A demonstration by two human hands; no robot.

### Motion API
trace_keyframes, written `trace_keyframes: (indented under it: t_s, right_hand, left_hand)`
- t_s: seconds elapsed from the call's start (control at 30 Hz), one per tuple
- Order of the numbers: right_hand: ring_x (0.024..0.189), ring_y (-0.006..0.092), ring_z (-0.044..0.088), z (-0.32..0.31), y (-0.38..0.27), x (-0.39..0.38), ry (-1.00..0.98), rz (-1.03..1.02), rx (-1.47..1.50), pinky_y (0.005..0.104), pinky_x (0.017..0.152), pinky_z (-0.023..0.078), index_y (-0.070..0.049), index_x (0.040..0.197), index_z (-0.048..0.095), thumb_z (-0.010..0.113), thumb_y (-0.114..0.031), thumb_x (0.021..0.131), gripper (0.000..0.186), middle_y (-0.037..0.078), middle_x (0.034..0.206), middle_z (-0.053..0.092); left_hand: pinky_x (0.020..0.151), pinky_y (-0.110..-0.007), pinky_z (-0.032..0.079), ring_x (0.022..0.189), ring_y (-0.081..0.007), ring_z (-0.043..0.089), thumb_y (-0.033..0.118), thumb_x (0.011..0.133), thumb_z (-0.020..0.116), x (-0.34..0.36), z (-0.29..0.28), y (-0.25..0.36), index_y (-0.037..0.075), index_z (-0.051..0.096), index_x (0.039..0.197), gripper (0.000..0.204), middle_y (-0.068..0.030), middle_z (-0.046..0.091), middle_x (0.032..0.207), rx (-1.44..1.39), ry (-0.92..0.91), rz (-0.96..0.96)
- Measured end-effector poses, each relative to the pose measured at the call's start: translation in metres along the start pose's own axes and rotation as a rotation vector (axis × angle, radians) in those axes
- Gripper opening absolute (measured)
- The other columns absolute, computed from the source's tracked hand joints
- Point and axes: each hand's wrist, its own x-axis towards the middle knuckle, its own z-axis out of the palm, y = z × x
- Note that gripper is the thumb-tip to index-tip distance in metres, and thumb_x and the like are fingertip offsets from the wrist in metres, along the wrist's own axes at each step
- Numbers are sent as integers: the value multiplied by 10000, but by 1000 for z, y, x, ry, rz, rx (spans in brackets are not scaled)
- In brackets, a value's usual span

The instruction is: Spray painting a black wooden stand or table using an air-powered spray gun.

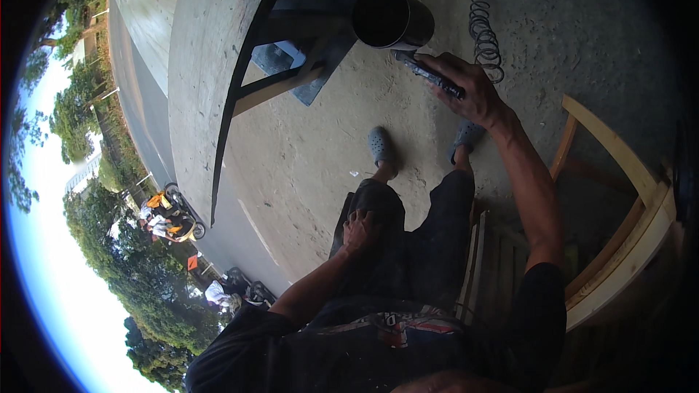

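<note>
My right hand is closed around the handle of a spray gun, held out at the upper middle. A dark cylindrical cup sits at the gun's front, its round opening toward me; what is inside is too dark to make out. My left hand lies on my left knee, fingers spread, holding nothing. Left of the cup, a large pale board with a dark edge extends on a wooden support. A black coiled hose hangs just beyond my right hand; whether it joins the gun cannot be seen.
Grey clogs are on my feet on the dusty concrete floor. A curved wooden frame stands on the right, beside wooden slats. Stained sheets lie under the board. Out on the road, a rider on a yellow motorcycle is visible.
</note>
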Motion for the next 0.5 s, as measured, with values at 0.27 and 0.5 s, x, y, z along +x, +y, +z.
trace_keyframes:
  t_s: [0.27,0.5]
  right_hand:
    - [882,259,747,-48,-57,11,112,-280,141,372,757,657,-129,1523,526,763,-119,872,693,112,1101,696]
    - [978,292,763,-63,-81,15,197,-391,211,376,801,658,-108,1496,562,749,-105,878,645,137,1198,709]
  left_hand:
    - [1099,-689,395,1410,-460,442,384,954,677,-7,8,16,110,576,1345,488,-267,508,1442,-19,16,-38]
    - [1070,-671,423,1392,-471,451,372,957,679,-1,-1,19,115,562,1353,486,-268,507,1437,31,155,-43]
